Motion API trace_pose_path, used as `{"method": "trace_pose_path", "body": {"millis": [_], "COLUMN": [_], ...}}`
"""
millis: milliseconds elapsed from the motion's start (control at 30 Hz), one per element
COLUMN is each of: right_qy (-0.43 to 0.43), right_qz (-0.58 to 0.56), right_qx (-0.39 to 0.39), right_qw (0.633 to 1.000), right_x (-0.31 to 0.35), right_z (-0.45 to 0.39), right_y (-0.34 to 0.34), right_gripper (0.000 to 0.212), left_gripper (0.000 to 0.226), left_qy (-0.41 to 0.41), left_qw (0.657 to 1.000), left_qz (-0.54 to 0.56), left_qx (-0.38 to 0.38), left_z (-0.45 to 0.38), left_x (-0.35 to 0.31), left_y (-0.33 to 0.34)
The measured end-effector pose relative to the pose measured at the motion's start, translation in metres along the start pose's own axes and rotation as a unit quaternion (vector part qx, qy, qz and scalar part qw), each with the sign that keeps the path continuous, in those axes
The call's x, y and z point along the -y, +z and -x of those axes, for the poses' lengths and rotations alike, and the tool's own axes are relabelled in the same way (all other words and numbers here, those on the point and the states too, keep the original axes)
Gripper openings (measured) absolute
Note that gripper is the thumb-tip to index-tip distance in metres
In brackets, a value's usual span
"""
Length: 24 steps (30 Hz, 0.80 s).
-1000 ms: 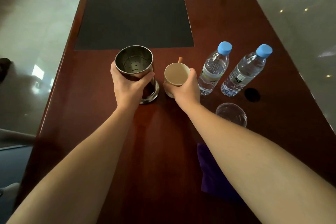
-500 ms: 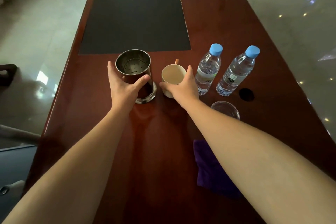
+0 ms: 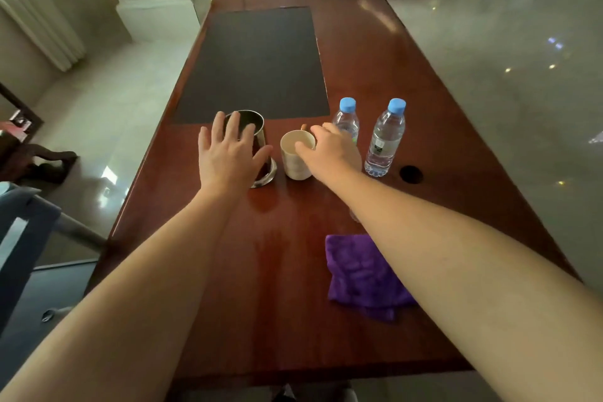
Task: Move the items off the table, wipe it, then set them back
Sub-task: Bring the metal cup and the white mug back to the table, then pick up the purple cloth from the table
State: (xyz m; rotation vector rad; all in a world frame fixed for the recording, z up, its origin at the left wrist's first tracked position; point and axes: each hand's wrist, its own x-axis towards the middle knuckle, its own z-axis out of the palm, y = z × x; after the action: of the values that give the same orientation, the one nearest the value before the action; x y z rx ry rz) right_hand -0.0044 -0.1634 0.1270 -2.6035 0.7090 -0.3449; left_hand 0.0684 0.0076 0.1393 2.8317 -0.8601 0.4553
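A steel canister [image 3: 253, 129] stands on the red-brown table [image 3: 248, 271], with a cream mug [image 3: 296, 157] to its right. My left hand [image 3: 228, 157] hovers in front of the canister, fingers spread, holding nothing. My right hand [image 3: 329, 148] is lifted just over the mug's right rim, fingers loose and off it. Two water bottles with blue caps [image 3: 347, 119] [image 3: 385, 140] stand to the right; my right hand covers the lower part of the nearer one. A purple cloth [image 3: 355, 274] lies near the front edge, partly under my right forearm.
A dark mat [image 3: 257, 62] covers the table's far middle. A round cable hole [image 3: 410, 174] sits right of the bottles. A blue chair [image 3: 23, 238] stands at the left front; glossy floor surrounds the table. Stools stand beyond the far end.
Both hands have let go: the left came off the canister and opened, the right lifted off the mug. The head tilted up, showing more of the room.
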Motion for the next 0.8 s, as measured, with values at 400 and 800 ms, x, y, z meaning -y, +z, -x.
{"method": "trace_pose_path", "body": {"millis": [400,800], "right_qy": [-0.022,0.241], "right_qz": [0.122,0.009], "right_qx": [-0.049,0.017], "right_qw": [0.991,0.97], "right_x": [-0.034,-0.115], "right_z": [0.063,0.123], "right_y": [-0.061,-0.024], "right_gripper": [0.044,0.052], "left_gripper": [0.056,0.063], "left_qy": [0.048,-0.073], "left_qw": [0.998,0.946], "left_qz": [-0.005,0.171], "left_qx": [0.039,0.265], "left_z": [0.034,0.092], "left_x": [-0.06,-0.109], "left_y": [-0.034,0.045]}}
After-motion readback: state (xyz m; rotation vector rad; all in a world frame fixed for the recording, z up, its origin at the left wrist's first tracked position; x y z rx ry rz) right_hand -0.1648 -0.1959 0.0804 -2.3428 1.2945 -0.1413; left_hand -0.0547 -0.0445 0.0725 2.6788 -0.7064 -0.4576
